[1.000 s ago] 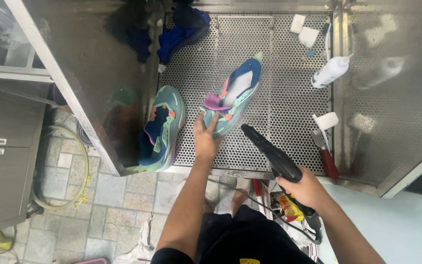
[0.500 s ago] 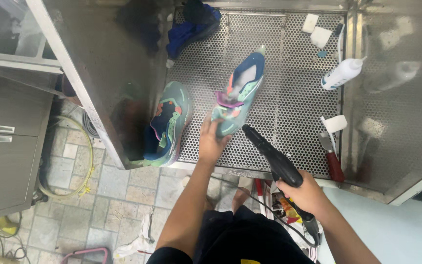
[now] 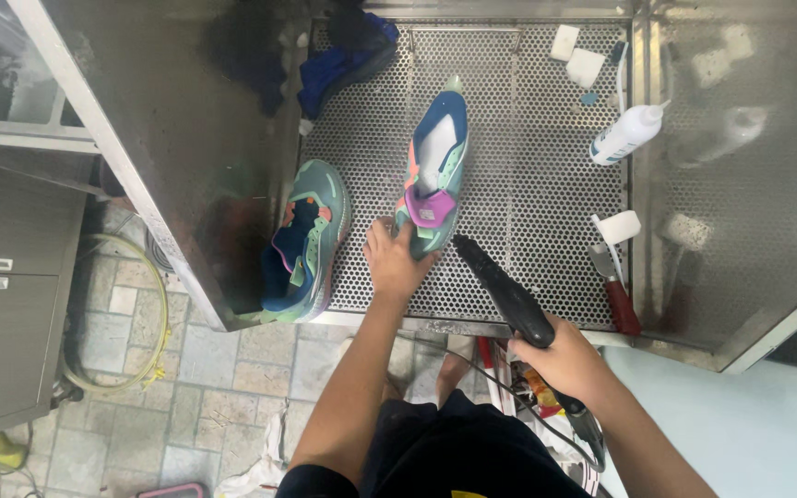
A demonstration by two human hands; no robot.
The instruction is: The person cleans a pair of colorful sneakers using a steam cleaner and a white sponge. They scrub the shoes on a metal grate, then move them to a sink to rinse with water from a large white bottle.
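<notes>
Left hand: left hand (image 3: 393, 263) closed around the heel of a teal, blue and pink sneaker (image 3: 435, 175), fingers wrapped over the heel end.
Sneaker position: toe points toward the far edge of the perforated metal tray (image 3: 528, 166), heel near the front edge, about mid-width; opening faces up, pale insole visible.
Right hand: right hand (image 3: 569, 360) clenched on the grip of a black spray gun (image 3: 505, 290); nozzle end lies just beside the sneaker's heel, on its right. A black cable trails from the gun's base toward the body.
Second sneaker: matching sneaker (image 3: 304, 242) leans on its side at the tray's front left corner, against the left steel wall (image 3: 177, 138).
Far left corner: dark blue cloth (image 3: 348, 55), bunched.
Right edge: white squeeze bottle (image 3: 626, 134) lying tilted; below it a brush with a red handle (image 3: 612, 277) near the front right corner.
Far right corner: two small white blocks (image 3: 576, 55).
Surface: tray is steel punched with small round holes, enclosed by scuffed, reflective steel walls at left and right.
Room: grey stone floor tiles (image 3: 223, 369) below; coiled yellow hose (image 3: 126, 314) beside a grey cabinet (image 3: 6, 295) at left.
</notes>
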